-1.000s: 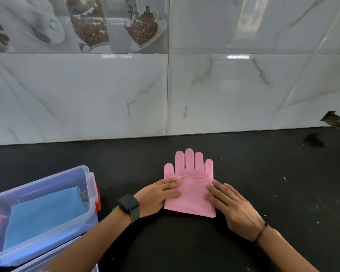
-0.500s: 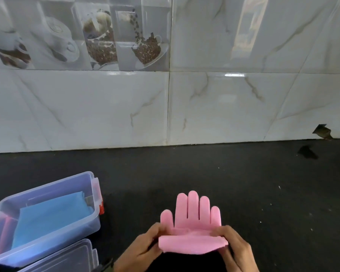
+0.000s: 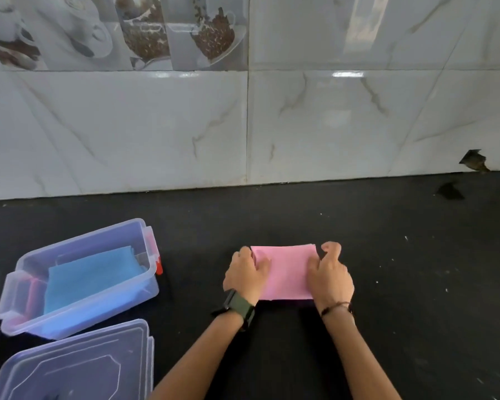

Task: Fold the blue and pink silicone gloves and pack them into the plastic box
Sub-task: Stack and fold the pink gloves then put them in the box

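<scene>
Pink glove now folded flat

Folded over since a moment ago, the pink glove (image 3: 285, 272) no longer shows its fingers and lies as a neat rectangle on the black table (image 3: 387, 269). Left hand (image 3: 247, 274) and right hand (image 3: 329, 274) press down on its two ends, fingers curled at the far corners. Off to the left, well apart, the plastic box (image 3: 78, 307) stands open with the blue glove (image 3: 90, 277) inside; its lid (image 3: 75, 368) lies just in front.
</scene>
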Demonstrator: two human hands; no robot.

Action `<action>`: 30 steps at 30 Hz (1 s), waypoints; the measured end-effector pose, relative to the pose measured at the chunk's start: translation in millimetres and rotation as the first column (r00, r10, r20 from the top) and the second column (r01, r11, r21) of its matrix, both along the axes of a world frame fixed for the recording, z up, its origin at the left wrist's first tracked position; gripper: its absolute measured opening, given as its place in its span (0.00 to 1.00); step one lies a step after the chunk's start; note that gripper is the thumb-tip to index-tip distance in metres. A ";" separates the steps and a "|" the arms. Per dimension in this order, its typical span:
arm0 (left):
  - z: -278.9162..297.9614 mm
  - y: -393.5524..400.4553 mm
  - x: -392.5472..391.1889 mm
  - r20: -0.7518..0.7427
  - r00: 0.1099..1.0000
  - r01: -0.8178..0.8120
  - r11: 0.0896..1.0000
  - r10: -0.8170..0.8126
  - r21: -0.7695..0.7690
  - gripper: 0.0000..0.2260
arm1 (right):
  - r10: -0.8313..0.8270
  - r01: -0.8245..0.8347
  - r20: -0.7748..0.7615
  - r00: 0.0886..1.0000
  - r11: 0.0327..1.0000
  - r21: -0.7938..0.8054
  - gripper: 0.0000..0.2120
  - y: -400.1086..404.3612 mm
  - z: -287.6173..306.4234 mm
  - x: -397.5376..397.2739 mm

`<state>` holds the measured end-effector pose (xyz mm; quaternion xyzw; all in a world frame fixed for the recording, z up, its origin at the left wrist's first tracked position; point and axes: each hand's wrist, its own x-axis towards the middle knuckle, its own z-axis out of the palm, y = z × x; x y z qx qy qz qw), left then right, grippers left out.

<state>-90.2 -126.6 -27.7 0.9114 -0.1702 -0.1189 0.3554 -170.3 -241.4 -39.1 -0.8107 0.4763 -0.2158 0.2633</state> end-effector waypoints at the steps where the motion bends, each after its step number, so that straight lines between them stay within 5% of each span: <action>1: -0.1 -6.4 0.3 -0.011 1.000 -0.006 0.995 0.007 0.098 0.14 | 0.005 -0.005 -0.114 0.994 1.000 -0.002 0.09 -3.3 1.9 5.8; 6: -0.5 -5.5 3.0 0.112 0.994 -0.043 0.930 0.002 0.364 0.25 | 0.032 -0.063 -0.404 0.914 0.996 -0.064 0.17 -3.8 7.7 12.5; 10: 2.5 7.5 2.3 -0.043 0.997 0.071 0.909 -0.059 0.410 0.25 | 0.014 0.024 -0.438 0.899 0.996 0.081 0.26 -1.2 10.0 2.1; 13: 9.1 4.4 0.5 -0.347 0.938 0.052 0.978 0.021 0.202 0.26 | 0.089 0.009 -0.354 0.931 0.964 0.266 0.30 -2.4 17.8 -3.7; 15: 9.4 2.3 4.0 -0.584 0.811 -0.052 0.999 0.036 -0.011 0.22 | 0.167 -0.046 -0.251 0.954 0.904 0.426 0.27 -6.9 24.3 -7.1; 18: 6.0 9.9 10.3 -0.822 0.570 -0.285 0.942 0.020 -0.175 0.15 | 0.080 -0.088 0.049 0.996 0.628 0.774 0.25 -9.5 31.5 -10.3; 21: 8.2 22.8 15.1 -0.910 0.413 -0.407 0.890 -0.020 -0.204 0.14 | -0.032 -0.144 0.176 0.984 0.444 0.884 0.22 1.4 33.6 -8.4; 26: 42.2 72.4 31.4 -0.900 0.402 -0.498 0.784 -0.169 -0.370 0.10 | 0.014 -0.365 0.396 0.918 0.416 0.833 0.17 32.2 60.8 23.1; 30: 93.1 138.8 57.9 -0.814 0.556 -0.557 0.651 -0.168 -0.516 0.07 | 0.191 -0.570 0.546 0.816 0.428 0.701 0.20 78.3 106.3 71.7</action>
